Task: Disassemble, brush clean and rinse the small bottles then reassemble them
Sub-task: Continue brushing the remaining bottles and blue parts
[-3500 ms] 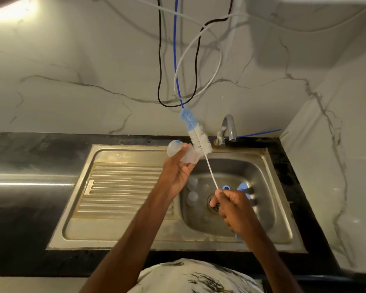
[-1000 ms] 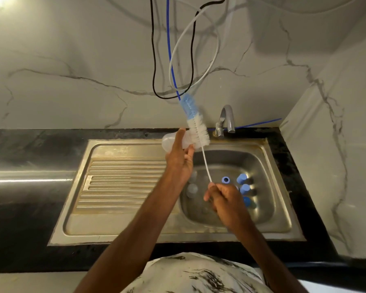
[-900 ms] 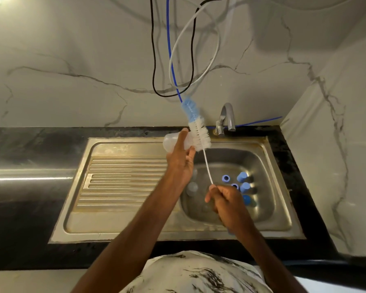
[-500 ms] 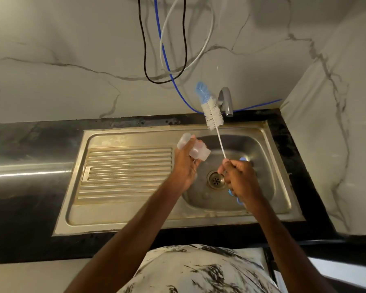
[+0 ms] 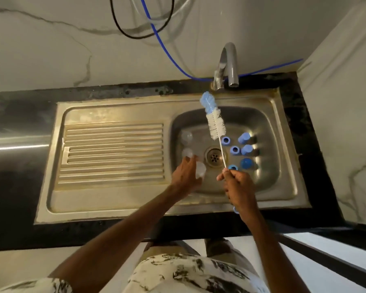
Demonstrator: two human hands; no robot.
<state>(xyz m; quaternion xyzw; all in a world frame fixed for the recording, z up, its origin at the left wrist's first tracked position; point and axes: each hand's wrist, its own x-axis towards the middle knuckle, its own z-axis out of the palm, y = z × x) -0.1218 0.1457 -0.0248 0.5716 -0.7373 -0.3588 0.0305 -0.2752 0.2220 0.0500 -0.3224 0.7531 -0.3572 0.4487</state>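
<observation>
Left grip (image 5: 186,174) low in the sink (image 5: 114,106) basin, fingers curled round a clear bottle (image 5: 200,171) just left of the drain (image 5: 215,156). Right grip (image 5: 237,187) pinches the thin wire stem of the bottle brush (image 5: 215,123); the bristle head stands up and away over the basin, below the tap (image 5: 228,64). Two more clear bottles (image 5: 186,144) sit at the basin's left side and blue caps (image 5: 241,149) cluster at its right. Risks, as I judge them: the bottle looks wet and light, so a loose release could let it tip and roll against the drain or its neighbours. The long springy stem, held only at its lower end, could whip and knock caps about or flick water onto the desk (image 5: 13,176). Hard to read: motion blur softens the left fingers, so I cannot tell whether the bottle touches the basin floor. The nearest cap is part-hidden behind the right fingers. Clear plastic nearly vanishes against the steel. No water stream is discernible at the tap.
</observation>
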